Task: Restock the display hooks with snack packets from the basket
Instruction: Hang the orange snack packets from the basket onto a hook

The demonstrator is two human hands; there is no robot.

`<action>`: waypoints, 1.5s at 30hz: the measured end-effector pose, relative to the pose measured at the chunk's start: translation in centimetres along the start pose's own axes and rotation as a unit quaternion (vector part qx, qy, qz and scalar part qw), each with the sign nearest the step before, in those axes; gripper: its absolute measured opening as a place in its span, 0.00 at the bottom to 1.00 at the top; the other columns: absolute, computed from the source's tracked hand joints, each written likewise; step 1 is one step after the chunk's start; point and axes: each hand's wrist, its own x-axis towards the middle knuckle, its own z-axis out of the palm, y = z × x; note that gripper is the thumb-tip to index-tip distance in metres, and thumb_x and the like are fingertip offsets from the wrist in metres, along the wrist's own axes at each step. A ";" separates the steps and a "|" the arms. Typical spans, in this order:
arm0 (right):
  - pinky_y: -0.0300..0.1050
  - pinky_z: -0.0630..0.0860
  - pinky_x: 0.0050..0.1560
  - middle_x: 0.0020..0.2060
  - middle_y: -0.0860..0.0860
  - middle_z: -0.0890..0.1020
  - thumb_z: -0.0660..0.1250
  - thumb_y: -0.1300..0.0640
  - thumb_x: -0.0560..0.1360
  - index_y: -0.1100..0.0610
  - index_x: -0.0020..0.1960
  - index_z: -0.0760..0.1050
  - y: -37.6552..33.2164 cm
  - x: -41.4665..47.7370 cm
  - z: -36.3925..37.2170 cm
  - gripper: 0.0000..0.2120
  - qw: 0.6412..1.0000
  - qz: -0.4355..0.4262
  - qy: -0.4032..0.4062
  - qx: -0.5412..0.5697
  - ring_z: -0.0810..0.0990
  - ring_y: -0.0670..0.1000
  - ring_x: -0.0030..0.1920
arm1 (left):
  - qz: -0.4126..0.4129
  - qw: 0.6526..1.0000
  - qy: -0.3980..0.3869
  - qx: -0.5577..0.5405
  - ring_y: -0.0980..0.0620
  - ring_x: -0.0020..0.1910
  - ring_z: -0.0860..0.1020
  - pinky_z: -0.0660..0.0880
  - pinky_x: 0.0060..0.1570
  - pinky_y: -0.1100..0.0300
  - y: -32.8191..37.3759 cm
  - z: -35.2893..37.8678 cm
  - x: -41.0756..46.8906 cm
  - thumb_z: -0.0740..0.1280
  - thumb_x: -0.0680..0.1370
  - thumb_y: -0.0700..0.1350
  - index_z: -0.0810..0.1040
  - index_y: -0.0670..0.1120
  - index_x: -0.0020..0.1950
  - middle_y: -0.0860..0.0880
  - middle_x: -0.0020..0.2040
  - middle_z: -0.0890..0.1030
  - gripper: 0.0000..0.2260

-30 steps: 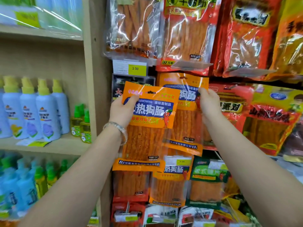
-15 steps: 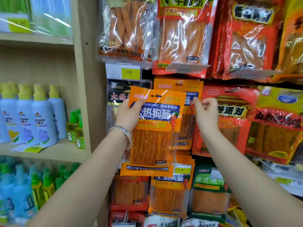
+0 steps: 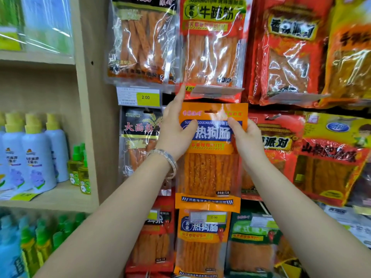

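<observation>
A: What stands on the left?
B: A pale wood upright (image 3: 88, 117), with 2 shelves running off it.
A: And on them?
B: Wrapped packs (image 3: 46, 27) on the upper shelf (image 3: 36, 58). White spray bottles (image 3: 36, 157) and small green bottles (image 3: 77, 167) on the lower shelf (image 3: 60, 200). Blue bottles (image 3: 10, 247) stand below.

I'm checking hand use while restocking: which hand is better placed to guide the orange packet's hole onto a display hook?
Probably the left hand: it grips the orange packet higher up, a finger reaching past the top edge beside the hole. The right hand pinches lower on the side.
</observation>
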 end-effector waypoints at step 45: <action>0.54 0.63 0.61 0.72 0.53 0.67 0.75 0.50 0.66 0.52 0.74 0.61 9.9 -3.2 0.7 0.41 0.739 -0.146 -0.072 -0.654 0.68 0.56 0.68 | -0.022 0.911 -0.252 0.325 0.47 0.76 0.47 0.67 0.66 0.50 -11.7 5.2 -7.1 0.65 0.75 0.53 0.48 0.48 0.77 0.46 0.77 0.38 0.37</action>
